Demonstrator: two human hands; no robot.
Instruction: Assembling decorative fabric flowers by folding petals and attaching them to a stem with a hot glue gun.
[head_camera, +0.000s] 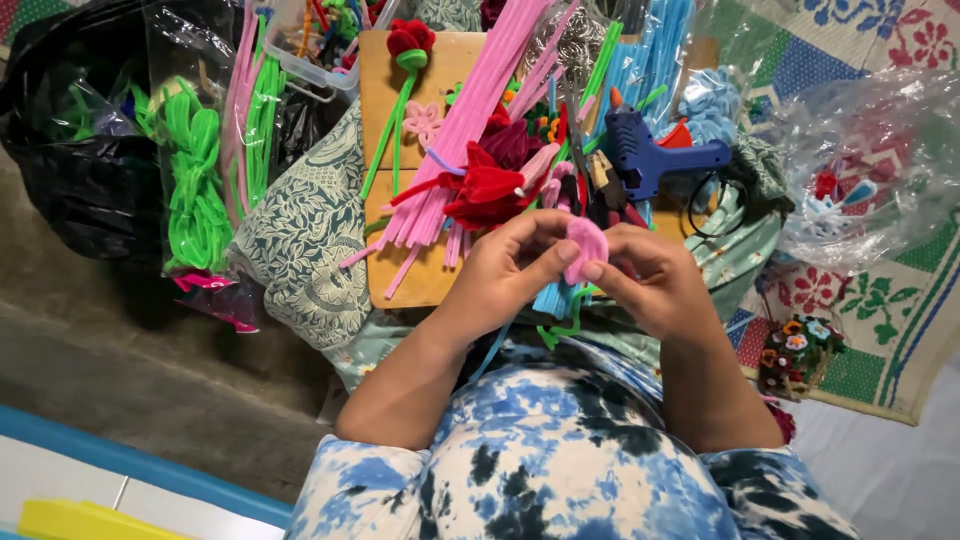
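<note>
Both forearms reach forward from the body, bare to above the elbows, and converge so the hands meet in the middle. The left hand (497, 272) curls inward, thumb stretched across toward the right — its tip pressing at the meeting point. The right hand (648, 275) faces it, fingers bent and bunched, knuckles up — fingertips pinched close against the left thumb.

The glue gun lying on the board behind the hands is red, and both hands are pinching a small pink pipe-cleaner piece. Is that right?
Not quite. The glue gun is blue, with only an orange tip, as the head view shows. The rest holds: it lies on the wooden board behind the hands, and the left hand and right hand both pinch the small pink pipe-cleaner piece.
</note>
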